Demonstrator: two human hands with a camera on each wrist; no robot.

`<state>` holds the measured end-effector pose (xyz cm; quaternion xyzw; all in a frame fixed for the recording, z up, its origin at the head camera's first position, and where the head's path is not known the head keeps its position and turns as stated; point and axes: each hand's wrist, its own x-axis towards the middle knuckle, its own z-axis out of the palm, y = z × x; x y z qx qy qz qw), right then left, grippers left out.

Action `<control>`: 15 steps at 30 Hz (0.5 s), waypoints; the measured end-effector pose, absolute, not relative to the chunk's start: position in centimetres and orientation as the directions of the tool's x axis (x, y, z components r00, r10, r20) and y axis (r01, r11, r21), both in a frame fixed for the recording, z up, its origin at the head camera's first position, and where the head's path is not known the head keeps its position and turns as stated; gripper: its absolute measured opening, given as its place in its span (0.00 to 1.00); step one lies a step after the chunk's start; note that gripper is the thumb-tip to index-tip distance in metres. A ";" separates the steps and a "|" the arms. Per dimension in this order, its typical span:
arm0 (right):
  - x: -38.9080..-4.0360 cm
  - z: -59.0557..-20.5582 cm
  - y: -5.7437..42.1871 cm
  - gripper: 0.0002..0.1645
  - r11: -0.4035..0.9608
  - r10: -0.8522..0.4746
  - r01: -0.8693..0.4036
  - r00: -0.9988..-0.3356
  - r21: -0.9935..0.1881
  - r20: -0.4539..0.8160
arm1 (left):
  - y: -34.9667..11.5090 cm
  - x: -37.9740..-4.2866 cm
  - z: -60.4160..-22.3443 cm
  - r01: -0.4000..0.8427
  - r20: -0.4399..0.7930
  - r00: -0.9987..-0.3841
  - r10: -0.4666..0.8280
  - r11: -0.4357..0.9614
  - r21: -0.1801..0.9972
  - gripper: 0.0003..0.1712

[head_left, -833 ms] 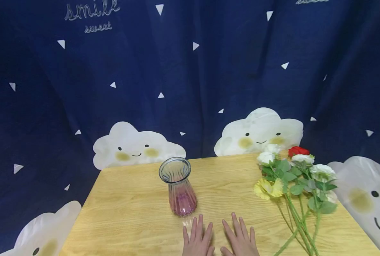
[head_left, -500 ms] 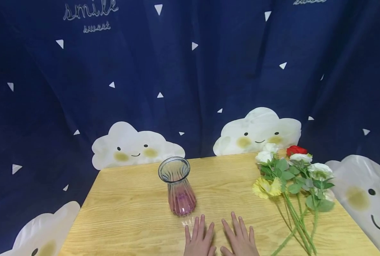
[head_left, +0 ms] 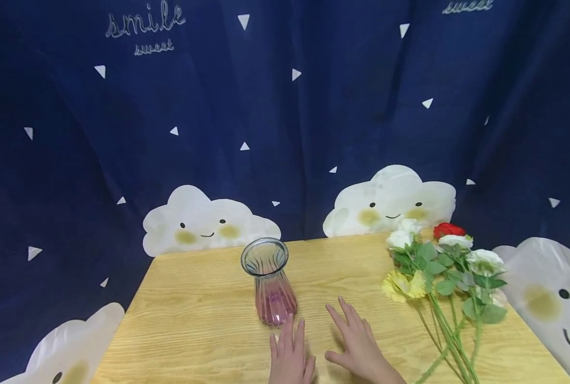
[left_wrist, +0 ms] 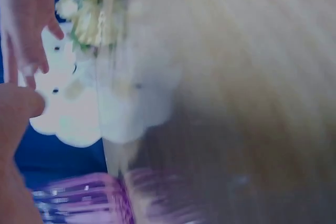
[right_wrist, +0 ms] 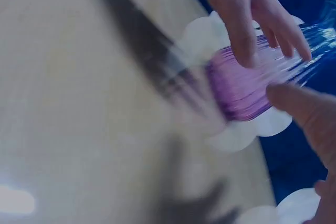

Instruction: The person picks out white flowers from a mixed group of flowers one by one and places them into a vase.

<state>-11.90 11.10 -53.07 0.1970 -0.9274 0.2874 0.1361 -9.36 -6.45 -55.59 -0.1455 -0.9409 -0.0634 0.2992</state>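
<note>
A ribbed glass vase, bluish at its flared rim and pink toward the base, stands upright on the wooden table. My left hand is just in front of its base, fingers extended; in the head view the fingertips overlap the base's lower edge, and contact cannot be told. To the right, my right hand hovers with fingers spread and thumb apart, holding nothing. The right wrist view has the vase beyond both hands. A bunch of flowers lies on the right: a yellow flower, a red one and several white ones.
The wooden tabletop ends at the back against a dark blue curtain printed with smiling clouds and white triangles. Green flower stems stretch toward the table's front right edge.
Both hands have lifted from lying flat on the table and moved forward. The right hand has turned toward the left. The vase and flowers have stayed in place; the head view shifted slightly.
</note>
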 end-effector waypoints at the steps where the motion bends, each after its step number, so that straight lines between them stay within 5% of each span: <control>1: -12.6 -52.5 10.9 0.55 0.731 -0.292 -0.447 -0.888 -0.515 0.356 | -6.7 -9.7 -55.2 0.319 0.595 -0.781 0.189 0.940 0.120 0.54; 7: -17.2 -49.2 9.6 0.58 0.511 -0.332 -0.415 -0.903 -0.752 0.273 | -8.5 -12.5 -52.4 0.291 0.506 -0.855 -0.112 0.705 0.647 0.57; 15: -21.3 -47.3 7.3 0.52 0.268 -0.396 -0.402 -0.875 -0.876 0.280 | -11.2 -16.4 -50.2 0.209 0.334 -0.914 -0.228 0.441 0.873 0.64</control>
